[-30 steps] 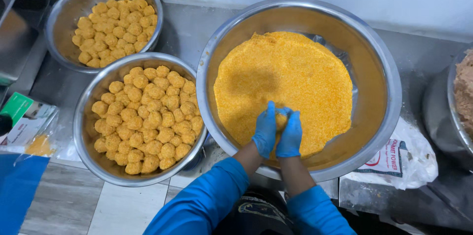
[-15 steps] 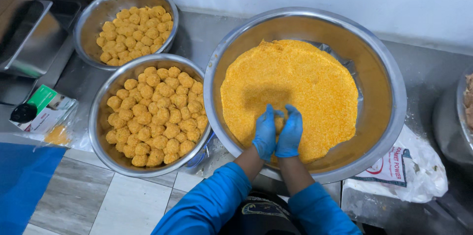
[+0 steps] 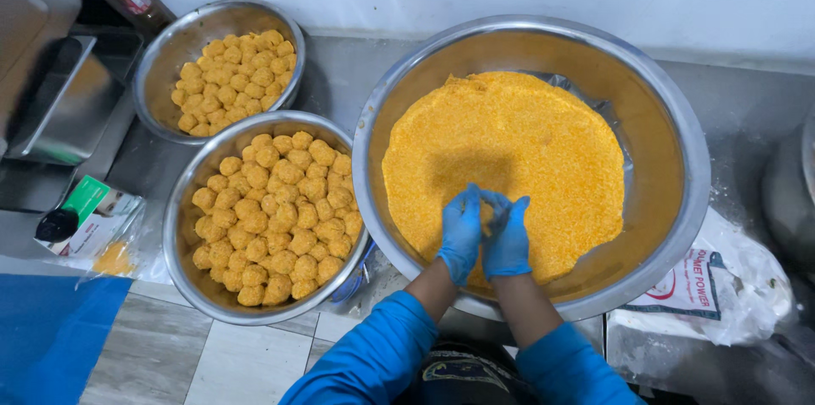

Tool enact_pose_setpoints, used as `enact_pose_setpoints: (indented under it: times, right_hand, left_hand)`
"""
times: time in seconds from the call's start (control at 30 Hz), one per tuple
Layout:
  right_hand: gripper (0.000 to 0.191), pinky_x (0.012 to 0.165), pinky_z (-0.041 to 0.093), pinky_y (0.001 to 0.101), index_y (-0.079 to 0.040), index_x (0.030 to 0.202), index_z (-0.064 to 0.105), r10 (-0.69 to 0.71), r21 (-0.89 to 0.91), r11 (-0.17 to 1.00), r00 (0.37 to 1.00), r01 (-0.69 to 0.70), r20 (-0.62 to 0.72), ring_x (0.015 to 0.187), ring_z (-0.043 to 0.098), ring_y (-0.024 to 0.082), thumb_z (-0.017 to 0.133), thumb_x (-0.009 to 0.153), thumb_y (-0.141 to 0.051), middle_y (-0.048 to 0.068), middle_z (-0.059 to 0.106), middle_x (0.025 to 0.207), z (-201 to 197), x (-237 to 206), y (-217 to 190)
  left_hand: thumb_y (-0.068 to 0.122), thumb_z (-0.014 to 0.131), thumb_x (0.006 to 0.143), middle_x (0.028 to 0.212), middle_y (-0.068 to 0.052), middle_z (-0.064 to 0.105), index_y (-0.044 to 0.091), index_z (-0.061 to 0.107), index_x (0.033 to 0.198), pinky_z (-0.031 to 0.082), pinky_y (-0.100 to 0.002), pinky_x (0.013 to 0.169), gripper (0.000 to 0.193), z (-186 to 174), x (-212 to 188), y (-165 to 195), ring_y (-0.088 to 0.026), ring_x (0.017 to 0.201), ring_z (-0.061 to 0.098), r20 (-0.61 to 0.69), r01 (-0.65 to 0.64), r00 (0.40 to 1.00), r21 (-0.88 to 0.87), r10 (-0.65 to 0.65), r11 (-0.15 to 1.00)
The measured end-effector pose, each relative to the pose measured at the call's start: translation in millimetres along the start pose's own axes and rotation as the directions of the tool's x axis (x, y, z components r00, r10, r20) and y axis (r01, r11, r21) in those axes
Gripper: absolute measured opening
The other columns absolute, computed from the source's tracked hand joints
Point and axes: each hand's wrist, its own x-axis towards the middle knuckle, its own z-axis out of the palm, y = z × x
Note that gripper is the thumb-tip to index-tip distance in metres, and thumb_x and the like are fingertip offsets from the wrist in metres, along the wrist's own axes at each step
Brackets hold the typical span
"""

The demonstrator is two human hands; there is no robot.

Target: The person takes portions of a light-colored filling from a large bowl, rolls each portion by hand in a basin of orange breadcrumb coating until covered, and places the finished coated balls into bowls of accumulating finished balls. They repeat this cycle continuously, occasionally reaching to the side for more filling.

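On a grey steel counter (image 3: 747, 125), orange crumbly mixture (image 3: 509, 150) fills the large steel bowl (image 3: 679, 116). A lump is pressed between the blue-gloved left hand (image 3: 461, 231) and right hand (image 3: 507, 239), fingers curled closed (shaping seems underway); finished orange balls (image 3: 272, 218) fill the smaller steel bowl (image 3: 182, 265) alongside.

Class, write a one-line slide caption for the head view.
Two blue-gloved hands, left hand and right hand, cupped together over orange crumb mix in a large steel bowl.

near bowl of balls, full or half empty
Full: the near bowl is heaped with orange balls nearly to its rim, hiding its bottom.
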Motion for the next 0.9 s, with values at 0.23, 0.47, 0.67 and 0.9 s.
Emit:
enact_pose_setpoints:
  times: [0.23, 0.47, 0.67, 0.9]
  right_hand:
    - [0.058, 0.088, 0.052, 0.0461, 0.002, 0.098, 0.061, -0.224, -0.291, 0.882, 0.873, 0.37, 0.433, 0.095, 0.064, 0.032, 0.053, 0.118, -0.052, 0.019, 0.068, 0.102, -8.0, 26.8, 11.1]
    - [0.044, 0.093, 0.052, 0.0372, -0.01, 0.104, 0.072, -0.037, 0.148, 0.988, 0.999, 0.032, 0.03, 0.102, 0.064, 0.021, 0.047, 0.104, -0.046, 0.009, 0.069, 0.107, -24.1, 35.3, 27.0]
    - [0.035, 0.1, 0.053, 0.0409, -0.001, 0.102, 0.07, -0.288, -0.414, 0.758, 0.828, 0.504, 0.482, 0.109, 0.068, 0.026, 0.056, 0.107, -0.032, 0.015, 0.074, 0.117, -10.4, 51.3, 4.0]
    - [0.065, 0.1, 0.048, 0.0466, -0.008, 0.134, 0.062, 0.068, -0.922, -0.142, 0.933, 0.361, 0.354, 0.122, 0.057, 0.041, 0.078, 0.083, -0.044, 0.024, 0.059, 0.136, -20.0, 92.7, -12.1]
  left_hand:
    - [0.063, 0.025, 0.103, 0.094, 0.0, 0.07, 0.018, 0.07, 0.115, 0.049, -0.038, 0.08, 0.064, -3.9, 6.9, -6.5, -0.018, 0.087, 0.062, 0.021, 0.569, 0.772, -0.47, -0.636, 0.675]
    - [0.056, 0.041, 0.115, 0.094, -0.015, 0.071, -0.005, 0.063, 0.111, 0.056, -0.038, 0.074, 0.064, 12.1, 11.8, -10.5, -0.025, 0.076, 0.068, 0.033, 0.116, 0.993, -0.19, -0.112, 0.975]
    - [0.055, 0.035, 0.106, 0.108, -0.005, 0.074, 0.01, 0.067, 0.118, 0.056, -0.033, 0.084, 0.056, 3.3, 13.7, -9.5, -0.017, 0.098, 0.069, -0.002, 0.383, 0.901, -0.463, -0.433, 0.799]
    - [0.05, 0.041, 0.111, 0.1, -0.006, 0.07, 0.011, 0.068, 0.114, 0.055, -0.037, 0.082, 0.047, -56.4, 22.9, -29.2, -0.022, 0.095, 0.067, 0.096, 0.362, 0.895, -0.727, -0.435, 0.584]
